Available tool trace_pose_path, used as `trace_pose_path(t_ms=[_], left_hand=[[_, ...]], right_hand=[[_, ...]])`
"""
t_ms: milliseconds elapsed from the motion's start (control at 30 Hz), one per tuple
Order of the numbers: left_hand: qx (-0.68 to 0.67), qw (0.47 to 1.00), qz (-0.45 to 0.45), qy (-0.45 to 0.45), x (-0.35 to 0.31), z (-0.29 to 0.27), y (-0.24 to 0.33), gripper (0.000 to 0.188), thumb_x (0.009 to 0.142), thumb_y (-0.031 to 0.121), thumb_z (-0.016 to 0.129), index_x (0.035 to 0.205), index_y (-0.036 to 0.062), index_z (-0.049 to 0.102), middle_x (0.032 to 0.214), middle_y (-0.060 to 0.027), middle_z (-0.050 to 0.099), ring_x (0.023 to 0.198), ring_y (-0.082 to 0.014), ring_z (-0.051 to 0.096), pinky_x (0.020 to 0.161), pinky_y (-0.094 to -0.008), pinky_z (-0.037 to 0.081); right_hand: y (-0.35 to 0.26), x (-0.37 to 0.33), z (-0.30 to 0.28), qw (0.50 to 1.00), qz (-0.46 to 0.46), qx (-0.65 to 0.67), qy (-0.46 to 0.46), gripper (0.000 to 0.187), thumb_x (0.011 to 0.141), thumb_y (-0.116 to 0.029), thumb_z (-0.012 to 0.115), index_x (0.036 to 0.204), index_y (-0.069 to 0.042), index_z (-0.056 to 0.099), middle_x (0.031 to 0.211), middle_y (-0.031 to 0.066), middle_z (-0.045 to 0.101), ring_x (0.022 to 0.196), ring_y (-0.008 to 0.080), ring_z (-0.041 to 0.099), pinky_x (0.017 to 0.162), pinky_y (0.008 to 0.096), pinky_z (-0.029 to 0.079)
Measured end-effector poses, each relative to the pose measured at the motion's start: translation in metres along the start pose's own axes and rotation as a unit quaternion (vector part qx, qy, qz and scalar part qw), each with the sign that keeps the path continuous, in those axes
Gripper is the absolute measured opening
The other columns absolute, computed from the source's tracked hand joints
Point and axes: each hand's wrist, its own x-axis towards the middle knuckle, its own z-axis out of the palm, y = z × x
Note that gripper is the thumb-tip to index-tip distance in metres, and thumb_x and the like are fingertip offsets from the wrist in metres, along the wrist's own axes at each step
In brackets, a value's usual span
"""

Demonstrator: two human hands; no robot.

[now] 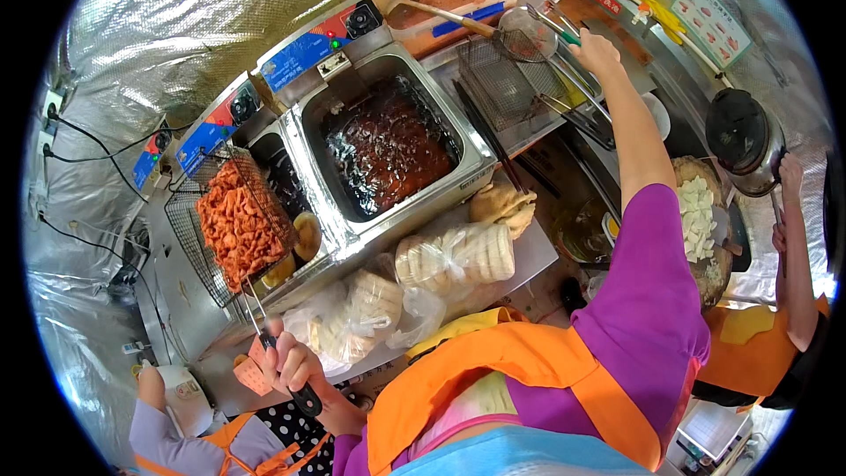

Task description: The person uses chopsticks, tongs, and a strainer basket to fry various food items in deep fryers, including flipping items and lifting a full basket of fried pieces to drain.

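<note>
My left hand (pixel 286 360) is clamped on the black handle (pixel 304 398) of the fry basket (pixel 238 225), which sits tilted over the left fryer, full of orange fried pieces. Beside it on the bench (pixel 533 251) lie bagged buns (pixel 454 256). Further out — dark oil in the right vat (pixel 388 145). Farthest, my right hand (pixel 595 48) grips a wire skimmer (pixel 526 33) above the empty basket (pixel 502 79).

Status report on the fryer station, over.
Left hand grips fry basket handle; basket full of orange pieces. Right hand on skimmer. Bagged buns alongside.
</note>
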Motion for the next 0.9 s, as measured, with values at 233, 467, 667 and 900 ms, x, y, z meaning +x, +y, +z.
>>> trace_pose_path(t_ms=[233, 467, 667, 900], left_hand=[[0.001, 1.0, 0.017, 0.008, 0.012, 0.003, -0.021, 0.022, 0.09, 0.004, 0.039, 0.109, -0.0025, 0.029, 0.07, -0.0079, 0.04, 0.052, -0.0165, 0.048, 0.047, -0.03, 0.045], [0.007, 0.999, 0.034, 0.019, 0.008, -0.004, -0.019, 0.02, 0.093, 0.006, 0.038, 0.109, -0.0025, 0.029, 0.069, -0.0071, 0.04, 0.052, -0.0162, 0.048, 0.046, -0.029, 0.045], [0.0, 1.0, -0.009, 0.016, 0.015, -0.009, -0.004, 0.024, 0.091, 0.001, 0.042, 0.111, -0.0047, 0.03, 0.069, -0.0048, 0.04, 0.05, -0.0121, 0.048, 0.04, -0.0236, 0.046], [-0.026, 0.999, -0.039, -0.001, 0.005, -0.009, 0.013, 0.025, 0.091, 0.001, 0.042, 0.113, -0.0063, 0.031, 0.07, -0.0057, 0.04, 0.052, -0.0124, 0.048, 0.043, -0.0262, 0.046]], right_hand=[[0.026, 0.02, 0.032, 0.995, -0.069, -0.069, -0.028, 0.041, 0.088, -0.037, 0.057, 0.112, -0.004, 0.049, 0.106, 0.0177, 0.063, 0.101, 0.034, 0.061, 0.083, 0.0466, 0.049], [0.05, 0.014, 0.064, 0.996, -0.055, 0.009, -0.073, 0.049, 0.086, -0.046, 0.055, 0.11, -0.003, 0.06, 0.113, 0.0204, 0.061, 0.109, 0.0354, 0.056, 0.09, 0.0451, 0.045], [0.052, -0.016, -0.014, 0.965, -0.042, 0.217, 0.139, 0.062, 0.085, -0.053, 0.055, 0.129, -0.01, 0.053, 0.118, 0.0173, 0.061, 0.103, 0.0258, 0.06, 0.088, 0.0339, 0.045], [-0.102, -0.171, -0.128, 0.855, -0.463, 0.102, 0.212, 0.06, 0.08, -0.031, 0.069, 0.135, -0.017, 0.047, 0.09, 0.0089, 0.065, 0.07, 0.022, 0.063, 0.065, 0.0315, 0.05]])
